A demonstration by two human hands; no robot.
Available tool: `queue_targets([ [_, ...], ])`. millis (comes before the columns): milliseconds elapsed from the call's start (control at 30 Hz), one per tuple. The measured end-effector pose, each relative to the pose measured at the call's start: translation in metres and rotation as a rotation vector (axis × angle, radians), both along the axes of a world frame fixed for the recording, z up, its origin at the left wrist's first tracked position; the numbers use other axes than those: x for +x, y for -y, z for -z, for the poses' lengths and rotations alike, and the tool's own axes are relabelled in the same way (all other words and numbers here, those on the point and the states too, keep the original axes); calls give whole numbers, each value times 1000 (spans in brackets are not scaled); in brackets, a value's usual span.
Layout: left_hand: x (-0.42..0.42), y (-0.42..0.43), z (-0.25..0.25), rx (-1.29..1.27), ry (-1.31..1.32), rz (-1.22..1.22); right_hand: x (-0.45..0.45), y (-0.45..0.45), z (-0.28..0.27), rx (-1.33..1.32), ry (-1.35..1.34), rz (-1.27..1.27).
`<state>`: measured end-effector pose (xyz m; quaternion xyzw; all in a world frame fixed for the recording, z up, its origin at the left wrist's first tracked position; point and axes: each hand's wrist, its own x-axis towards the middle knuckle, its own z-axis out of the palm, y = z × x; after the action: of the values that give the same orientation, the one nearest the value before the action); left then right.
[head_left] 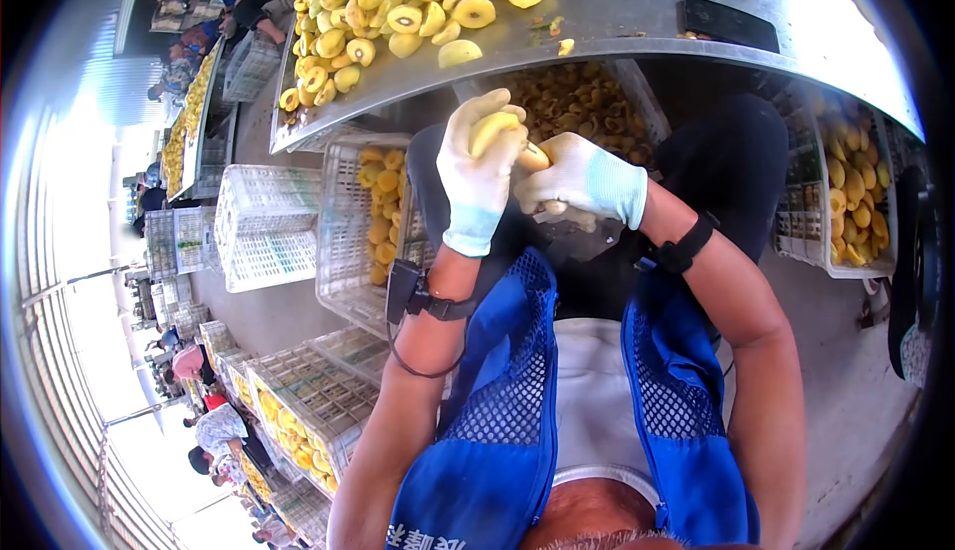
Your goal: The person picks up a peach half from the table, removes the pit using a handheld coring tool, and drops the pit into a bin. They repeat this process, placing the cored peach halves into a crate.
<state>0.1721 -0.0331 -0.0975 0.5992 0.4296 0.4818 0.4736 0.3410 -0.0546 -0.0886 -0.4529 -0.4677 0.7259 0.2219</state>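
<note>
Over my lap, my left hand [484,162], in a white glove with a pale blue cuff, is closed around a yellow peach half [491,133]. Close beside it, my right hand [582,180] wears a matching glove, its fingers curled in. A small yellow-orange peach piece [534,158] sticks out at the right fingertips and comes close to the left fingers. Whether the right fingers also hold a tool is hidden. Just beyond both hands, below the table edge, a crate [637,92] holds many brownish peach scraps [572,100].
The metal table [637,28] carries a heap of peach halves [398,13] and a black phone [731,23]. Crates of peaches stand at my left [343,252] and right [846,270]. Stacked white crates [269,222] and other people [219,431] are farther left.
</note>
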Motion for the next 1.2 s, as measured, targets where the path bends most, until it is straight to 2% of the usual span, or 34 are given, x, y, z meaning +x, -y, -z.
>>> queue_targets([
  [33,-1,1,1,-32,61,5,1,1,1,-23,-44,-7],
  [133,-14,-7,-5,-124,232,216,-1,4,2,-15,-76,2],
  [267,-23,-20,-12,-320,273,303,-3,6,6,-26,-162,4],
  [433,-7,-17,-17,-186,110,152,-2,1,7,-119,-261,7],
  [667,-2,-25,-7,-44,-122,146,-6,-4,13,1,-23,58],
  [733,2,-28,-16,-201,-140,172,-11,-6,26,69,10,80],
  [767,4,-30,-20,-278,-149,185,-9,-5,25,23,10,61],
  [900,4,-34,-17,-295,-129,203,0,-4,27,-82,-92,23],
  [1000,7,-30,-2,-191,-17,136,-2,-8,36,-64,-136,47],
  [1100,10,-27,11,-19,-79,38,-5,-9,34,-14,-65,75],
  [1200,8,-29,15,-21,-63,53,-6,-7,28,53,22,86],
])
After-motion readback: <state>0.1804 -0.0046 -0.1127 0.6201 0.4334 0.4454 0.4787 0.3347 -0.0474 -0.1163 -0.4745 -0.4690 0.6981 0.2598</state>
